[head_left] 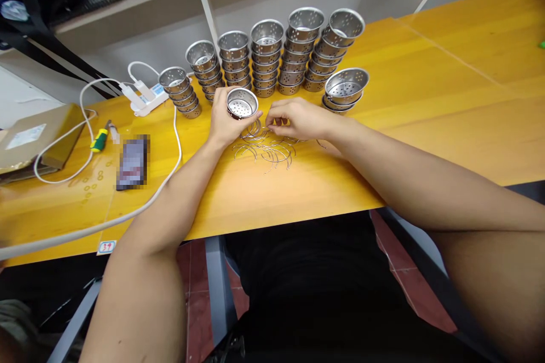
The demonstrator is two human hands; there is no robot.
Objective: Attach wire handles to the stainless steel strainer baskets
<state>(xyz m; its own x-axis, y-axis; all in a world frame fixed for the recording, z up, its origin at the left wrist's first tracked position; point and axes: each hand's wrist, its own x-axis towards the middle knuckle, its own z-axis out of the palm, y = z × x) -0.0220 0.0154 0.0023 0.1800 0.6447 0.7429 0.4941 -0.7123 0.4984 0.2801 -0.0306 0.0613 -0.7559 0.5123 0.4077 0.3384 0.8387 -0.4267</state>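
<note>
A small perforated metal cup is gripped in my left hand, its open top facing up. Just to the right of it, my right hand is closed in a pinch; whatever its fingertips hold is too small to make out. Under and in front of both hands lies a loose pile of thin curved metal wires. Beyond my hands stand several tall stacks of similar perforated cups. A shorter stack of cups, tilted a little, sits behind my right wrist.
On the left are a white power strip with plugs, a white cable crossing the table, a phone, a green and yellow tool, small rings and a cardboard box.
</note>
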